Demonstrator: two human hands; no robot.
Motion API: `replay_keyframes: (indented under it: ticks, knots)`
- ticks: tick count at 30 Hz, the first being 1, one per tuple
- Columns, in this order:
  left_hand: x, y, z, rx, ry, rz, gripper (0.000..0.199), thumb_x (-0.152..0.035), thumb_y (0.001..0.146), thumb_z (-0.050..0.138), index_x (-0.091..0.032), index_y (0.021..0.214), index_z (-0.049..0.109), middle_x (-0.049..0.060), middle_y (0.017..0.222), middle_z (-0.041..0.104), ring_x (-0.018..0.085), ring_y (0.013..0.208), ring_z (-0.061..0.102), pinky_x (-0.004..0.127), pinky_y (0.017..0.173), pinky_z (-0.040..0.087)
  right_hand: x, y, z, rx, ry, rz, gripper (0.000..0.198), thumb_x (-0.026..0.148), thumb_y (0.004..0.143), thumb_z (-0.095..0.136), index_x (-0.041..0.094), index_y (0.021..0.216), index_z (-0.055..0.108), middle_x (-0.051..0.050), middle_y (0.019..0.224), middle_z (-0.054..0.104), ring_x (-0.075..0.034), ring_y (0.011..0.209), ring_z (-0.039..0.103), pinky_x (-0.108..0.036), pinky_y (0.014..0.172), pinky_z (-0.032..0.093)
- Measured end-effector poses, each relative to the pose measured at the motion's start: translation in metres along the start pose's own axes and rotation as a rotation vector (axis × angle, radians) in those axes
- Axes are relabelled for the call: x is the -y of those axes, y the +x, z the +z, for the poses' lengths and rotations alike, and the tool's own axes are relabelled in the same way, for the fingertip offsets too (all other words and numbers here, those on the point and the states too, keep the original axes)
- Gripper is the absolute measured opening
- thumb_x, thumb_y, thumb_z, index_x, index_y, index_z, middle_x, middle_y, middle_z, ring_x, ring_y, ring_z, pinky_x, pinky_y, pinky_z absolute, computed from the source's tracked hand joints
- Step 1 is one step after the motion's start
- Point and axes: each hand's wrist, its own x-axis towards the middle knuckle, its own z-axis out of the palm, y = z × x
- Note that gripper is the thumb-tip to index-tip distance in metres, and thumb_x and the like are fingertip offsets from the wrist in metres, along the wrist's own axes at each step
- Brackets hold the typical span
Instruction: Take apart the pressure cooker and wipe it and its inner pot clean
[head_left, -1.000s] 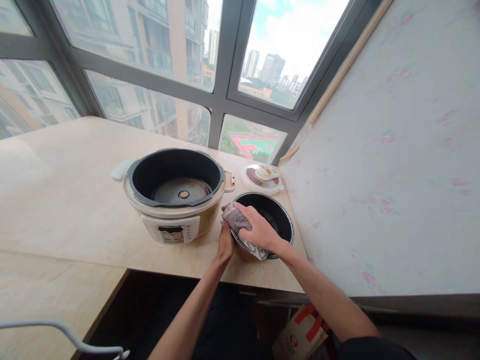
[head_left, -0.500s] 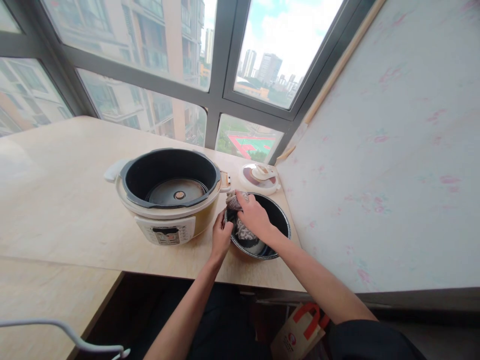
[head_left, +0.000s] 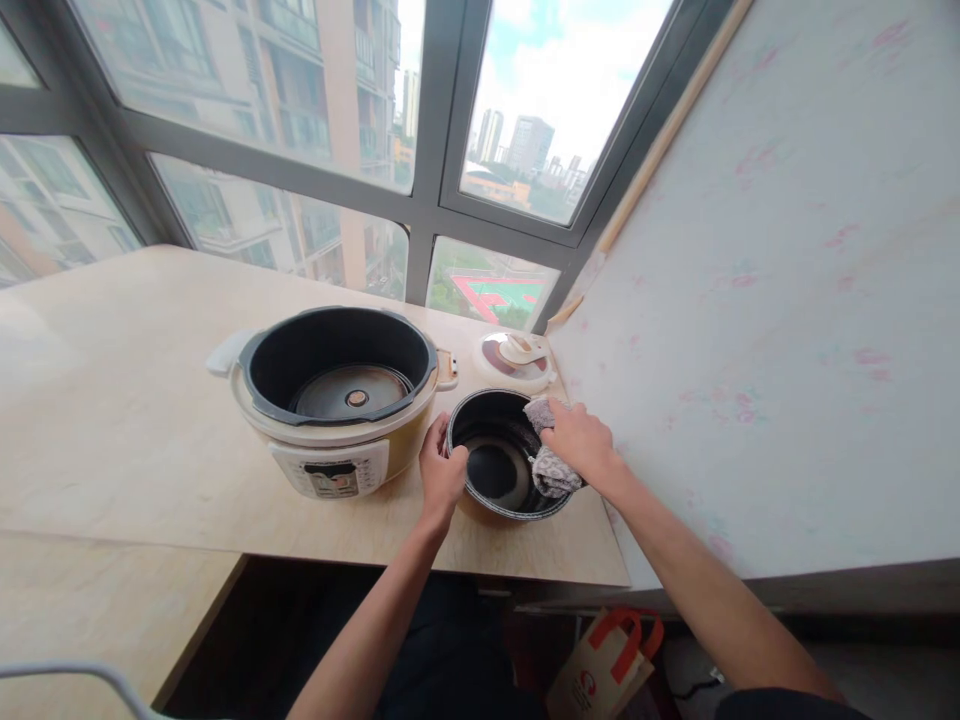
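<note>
The left hand [head_left: 444, 475] grips the left side of the dark pot [head_left: 493, 472], thumb over the rim and fingers against the outside, much as it did half a second ago. The right hand [head_left: 581, 440] clutches a bunched cloth [head_left: 553, 474]; it has crossed from the pot's left edge, next to the left hand, to the right edge, where the cloth now hangs over the inner wall. With that shift, most of the pot's floor has come into view. The pot stands upright on the pale tabletop [head_left: 112, 420], just right of the electric cooker [head_left: 251, 385]. Its inside is black, with a lighter greyish ring around a dark round centre on the bottom; the rim looks shiny and speckled, and the outside shows brownish below it. The cloth is mottled grey and whitish. Behind the pot lies a white lid [head_left: 517, 362] with a brown-tinted middle and a raised handle. The cooker is open, its cavity black, with a round metal plate at the bottom. Farther out are the flowered wall [head_left: 787, 300] and the grey-framed window [head_left: 424, 230].
</note>
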Motion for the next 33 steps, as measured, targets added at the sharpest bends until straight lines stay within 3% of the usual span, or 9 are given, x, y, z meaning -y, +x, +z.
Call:
replay_keyframes:
  ticks: [4, 9, 15, 17, 21, 24, 33]
  knots:
    - [0.003, -0.001, 0.002, -0.029, -0.033, 0.005, 0.062, -0.005, 0.070, 0.055, -0.014, 0.132, 0.062, 0.011, 0.142, 0.059, 0.026, 0.137, 0.052, 0.042, 0.122, 0.034, -0.023, -0.009, -0.010, 0.132, 0.102, -0.037, 0.048, 0.033, 0.086, 0.051, 0.020, 0.130, 0.062, -0.018, 0.112, 0.068, -0.036, 0.104, 0.067, -0.042, 0.082, 0.050]
    - [0.000, -0.001, 0.001, -0.007, -0.004, -0.036, 0.067, -0.005, 0.071, 0.056, -0.013, 0.138, 0.060, 0.012, 0.147, 0.055, 0.026, 0.140, 0.049, 0.040, 0.122, 0.033, -0.034, -0.015, -0.016, 0.213, 0.191, -0.221, 0.050, 0.030, 0.082, 0.054, 0.019, 0.129, 0.065, -0.014, 0.122, 0.070, -0.033, 0.107, 0.065, -0.038, 0.088, 0.048]
    - [-0.004, 0.000, -0.001, 0.042, 0.037, 0.002, 0.067, -0.006, 0.070, 0.055, -0.018, 0.135, 0.065, 0.007, 0.141, 0.061, 0.027, 0.135, 0.054, 0.043, 0.121, 0.035, -0.017, -0.006, -0.001, 0.497, 0.493, -0.514, 0.045, 0.027, 0.075, 0.057, 0.020, 0.116, 0.074, -0.005, 0.119, 0.072, -0.028, 0.107, 0.065, -0.033, 0.093, 0.047]
    - [-0.005, 0.001, -0.001, 0.051, 0.064, -0.012, 0.068, -0.007, 0.070, 0.055, -0.017, 0.136, 0.064, 0.006, 0.140, 0.062, 0.027, 0.134, 0.054, 0.043, 0.122, 0.034, -0.006, -0.002, 0.010, 0.561, 0.552, -0.543, 0.047, 0.027, 0.075, 0.056, 0.019, 0.118, 0.074, -0.005, 0.119, 0.071, -0.028, 0.108, 0.065, -0.034, 0.095, 0.047]
    - [-0.004, 0.001, -0.003, 0.088, 0.081, -0.012, 0.066, -0.009, 0.072, 0.053, -0.016, 0.137, 0.063, 0.006, 0.140, 0.062, 0.027, 0.136, 0.053, 0.043, 0.122, 0.032, 0.019, -0.001, 0.026, 0.473, 0.605, -0.550, 0.059, 0.027, 0.076, 0.055, 0.017, 0.133, 0.066, -0.008, 0.130, 0.067, -0.029, 0.115, 0.063, -0.038, 0.103, 0.044]
    - [-0.001, -0.001, -0.003, 0.078, 0.055, 0.000, 0.061, -0.010, 0.074, 0.052, -0.018, 0.133, 0.066, 0.005, 0.140, 0.062, 0.026, 0.138, 0.051, 0.042, 0.123, 0.030, 0.038, -0.006, 0.033, 0.367, 0.799, -0.584, 0.060, 0.026, 0.079, 0.053, 0.019, 0.138, 0.062, -0.006, 0.137, 0.063, -0.028, 0.123, 0.059, -0.039, 0.110, 0.041]
    - [0.011, -0.009, 0.000, 0.037, -0.048, 0.066, 0.050, -0.026, 0.088, 0.054, -0.017, 0.135, 0.064, 0.008, 0.146, 0.057, 0.024, 0.142, 0.047, 0.040, 0.124, 0.028, 0.073, -0.017, 0.041, 0.127, 1.077, -0.317, 0.054, 0.026, 0.084, 0.051, 0.016, 0.137, 0.056, -0.009, 0.137, 0.061, -0.025, 0.126, 0.056, -0.039, 0.114, 0.036]
